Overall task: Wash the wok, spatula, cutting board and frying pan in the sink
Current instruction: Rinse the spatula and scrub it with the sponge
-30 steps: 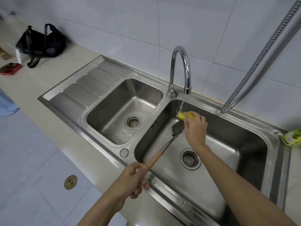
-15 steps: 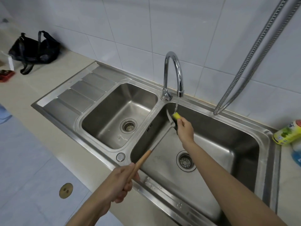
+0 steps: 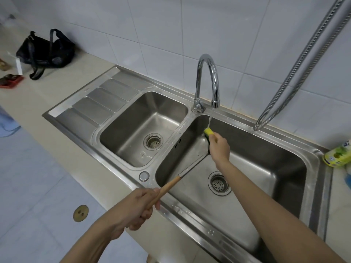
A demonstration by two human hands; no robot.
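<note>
One spatula (image 3: pixel 191 166) is held slanting over the right of two basins in one steel sink (image 3: pixel 121 103). The left hand (image 3: pixel 138 207) has its fingers curled tight round the wooden handle at the sink's near rim, over the table (image 3: pixel 62 143); the metal shaft runs up and away from it to the blade, which is mostly hidden behind the right hand (image 3: pixel 219 149). That hand pinches one yellow sponge (image 3: pixel 209 132) with a dark scouring side, pressed against the blade end of the spatula near the back left corner of the right basin. One curved tap (image 3: pixel 208 80) stands on the divider between the basins, and a thin stream of water falls from its spout onto the sponge. Each basin has one round drain: the left drain (image 3: pixel 152 142) and the right drain (image 3: pixel 219 184), two in all, and both basins hold nothing else. A ribbed draining board lies at the sink's left end. Two metal hoses (image 3: pixel 303 59) hang side by side down the tiled wall at the right, ending just above the sink's back rim. One green and yellow bottle (image 3: pixel 337 155) lies on the table at the right edge, with something blue just below it that is too cut off to name. Far left on the table sit one black bag (image 3: pixel 45 52) and one small red box (image 3: pixel 11 80). The wok, cutting board and frying pan are not in view.
</note>
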